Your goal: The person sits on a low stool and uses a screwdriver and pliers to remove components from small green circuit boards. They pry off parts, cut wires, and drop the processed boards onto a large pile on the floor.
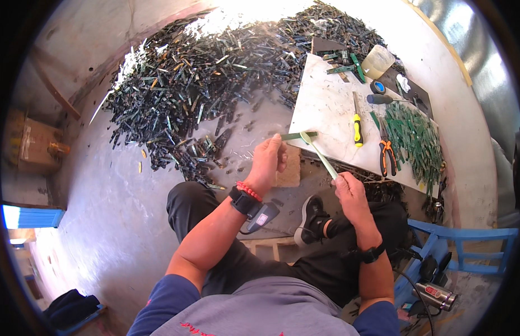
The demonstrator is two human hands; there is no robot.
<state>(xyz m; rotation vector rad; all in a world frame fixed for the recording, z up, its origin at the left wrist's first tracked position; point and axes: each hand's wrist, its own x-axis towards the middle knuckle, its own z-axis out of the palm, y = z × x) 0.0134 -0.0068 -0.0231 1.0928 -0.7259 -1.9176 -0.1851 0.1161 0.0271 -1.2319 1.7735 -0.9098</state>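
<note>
Held between the fingertips of my left hand is a narrow dark green strip, pointing to the right. My right hand grips the handle of a pale green toothbrush, whose head rests against the strip near its far end. Both are just over the near left edge of a white board. On that board lie a yellow-and-black-handled screwdriver, orange-and-black pliers and a heap of green strips. The fingers of my left hand are curled, partly hiding the strip's near end.
A large heap of dark strips spreads over the floor ahead. At the board's far side are a translucent container, a blue tape roll and a dark-handled tool. A blue chair stands at right, a cardboard box at left.
</note>
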